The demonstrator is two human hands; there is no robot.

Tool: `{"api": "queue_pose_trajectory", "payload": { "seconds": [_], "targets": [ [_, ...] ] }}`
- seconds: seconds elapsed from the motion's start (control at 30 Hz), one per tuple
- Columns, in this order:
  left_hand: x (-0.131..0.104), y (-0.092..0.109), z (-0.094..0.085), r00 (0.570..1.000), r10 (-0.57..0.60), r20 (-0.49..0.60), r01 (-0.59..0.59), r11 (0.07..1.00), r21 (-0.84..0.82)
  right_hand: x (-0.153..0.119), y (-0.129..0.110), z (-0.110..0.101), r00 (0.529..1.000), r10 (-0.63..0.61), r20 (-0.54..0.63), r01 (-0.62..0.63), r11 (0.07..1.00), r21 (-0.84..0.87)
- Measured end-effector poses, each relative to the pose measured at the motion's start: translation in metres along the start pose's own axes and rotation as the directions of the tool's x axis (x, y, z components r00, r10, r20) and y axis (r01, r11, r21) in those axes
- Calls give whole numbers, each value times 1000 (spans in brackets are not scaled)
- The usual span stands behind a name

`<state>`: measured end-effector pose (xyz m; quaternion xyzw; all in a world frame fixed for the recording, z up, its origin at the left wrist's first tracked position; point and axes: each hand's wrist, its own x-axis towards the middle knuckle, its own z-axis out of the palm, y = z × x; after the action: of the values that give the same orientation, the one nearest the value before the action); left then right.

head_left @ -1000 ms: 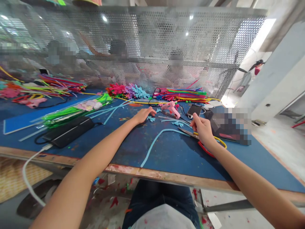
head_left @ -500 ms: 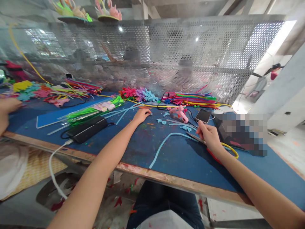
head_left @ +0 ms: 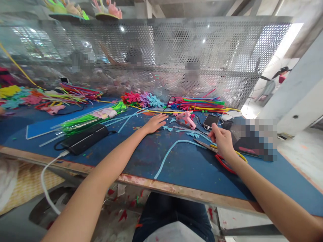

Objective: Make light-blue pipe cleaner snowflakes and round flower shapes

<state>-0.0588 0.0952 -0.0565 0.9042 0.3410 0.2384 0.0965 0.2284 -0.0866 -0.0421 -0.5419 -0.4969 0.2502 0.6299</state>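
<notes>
My left hand (head_left: 154, 123) rests over the middle of the blue tabletop, fingers stretched out and apart, with nothing visible in it. Just right of its fingertips lies a small light-blue twisted piece (head_left: 167, 128). My right hand (head_left: 223, 140) hovers above scissors (head_left: 208, 146) with one red and one yellow handle loop. Its thumb and fingers are pinched together; anything between them is hidden. The scissors lie on the table, blades pointing left. A long light-blue pipe cleaner (head_left: 166, 154) curves from near the blades toward the front edge. Another light-blue piece (head_left: 193, 134) lies behind the blades.
A pink glue gun (head_left: 187, 119) and a phone (head_left: 211, 121) lie behind my right hand. Pipe cleaner bundles (head_left: 199, 103) and coloured pieces (head_left: 143, 99) line the perforated metal screen (head_left: 171, 50). At left are green pipe cleaners (head_left: 94, 117) and a black box (head_left: 88, 138) with a white cable.
My left hand has gone from bent fingers to stretched and spread ones, reaching slightly right. My right hand has lifted slightly, showing more of the scissor handles. The view has shifted a little.
</notes>
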Motion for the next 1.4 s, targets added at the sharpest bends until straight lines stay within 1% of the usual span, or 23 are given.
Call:
{"api": "queue_pose_trajectory", "payload": {
  "seconds": [0.1, 0.17, 0.23, 0.3, 0.37, 0.43, 0.5, 0.53, 0.6, 0.63, 0.67, 0.7, 0.73, 0.8, 0.87, 0.93, 1.0, 1.07, 1.1, 1.2, 1.27, 1.33, 1.4],
  "targets": [
    [2, 11, 6, 968, 121, 219, -151, 981, 124, 8, -1, -5, 997, -10, -73, 14, 999, 52],
    [4, 15, 10, 956, 153, 249, -200, 964, 174, 15, -2, -12, 993, -32, -113, 40, 997, 66],
    [5, 15, 11, 969, 159, 190, -201, 953, 226, 21, -1, -20, 990, -59, -126, 64, 997, 33],
    [6, 13, 9, 986, 134, 95, -156, 948, 278, 26, 0, -28, 994, -83, -70, 76, 992, -97],
    [5, 11, 5, 995, 98, 19, -99, 943, 317, 29, 2, -33, 992, -114, 47, 123, 940, -319],
    [3, 11, 1, 996, 82, -46, -61, 936, 347, 28, 3, -33, 970, -136, 202, 222, 833, -507],
    [3, 15, -2, 992, 95, -82, -59, 930, 362, 23, 5, -27, 918, -146, 369, 346, 750, -564],
    [3, 19, -2, 990, 107, -92, -66, 928, 366, 20, 6, -23, 876, -149, 460, 411, 730, -546],
    [3, 31, -1, 985, 141, -99, -96, 926, 366, 13, 9, -13, 763, -178, 621, 546, 691, -473],
    [3, 38, 1, 982, 160, -102, -113, 925, 362, 9, 10, -8, 707, -192, 681, 605, 662, -441],
    [3, 46, 4, 976, 194, -101, -149, 927, 343, 6, 11, -3, 667, -204, 716, 650, 629, -426],
    [2, 54, 6, 969, 235, -73, -201, 928, 312, 3, 13, 1, 641, -208, 739, 680, 600, -422],
    [2, 62, 9, 963, 262, -60, -238, 934, 266, 1, 13, 4, 632, -214, 745, 698, 574, -428],
    [-1, 78, 13, 951, 306, -33, -299, 944, 136, -3, 14, 8, 656, -230, 718, 689, 570, -447],
    [-4, 91, 17, 934, 357, 28, -356, 934, -31, -5, 13, 9, 717, -225, 660, 618, 643, -452],
    [-8, 103, 19, 925, 368, 95, -343, 917, -205, -6, 11, 8, 794, -191, 576, 499, 746, -441],
    [-12, 113, 21, 913, 389, 122, -332, 884, -329, -7, 9, 7, 858, -148, 492, 383, 823, -420],
    [-15, 120, 23, 906, 408, 115, -327, 845, -422, -6, 8, 8, 901, -102, 423, 278, 882, -380],
    [-16, 123, 24, 913, 397, 92, -309, 822, -478, -5, 7, 8, 913, -65, 403, 216, 914, -342],
    [-16, 128, 28, 970, 235, -68, -218, 706, -674, -3, 7, 8, 932, 68, 356, 0, 982, -187],
    [-13, 128, 30, 979, 68, -191, -193, 606, -772, -1, 9, 8, 936, 136, 324, -101, 987, -123],
    [-9, 125, 32, 958, -92, -270, -184, 524, -832, 0, 10, 6, 946, 167, 278, -134, 982, -133],
    [-5, 120, 31, 905, -259, -337, -186, 471, -862, 1, 11, 3, 959, 158, 233, -115, 976, -187]
  ]
}}
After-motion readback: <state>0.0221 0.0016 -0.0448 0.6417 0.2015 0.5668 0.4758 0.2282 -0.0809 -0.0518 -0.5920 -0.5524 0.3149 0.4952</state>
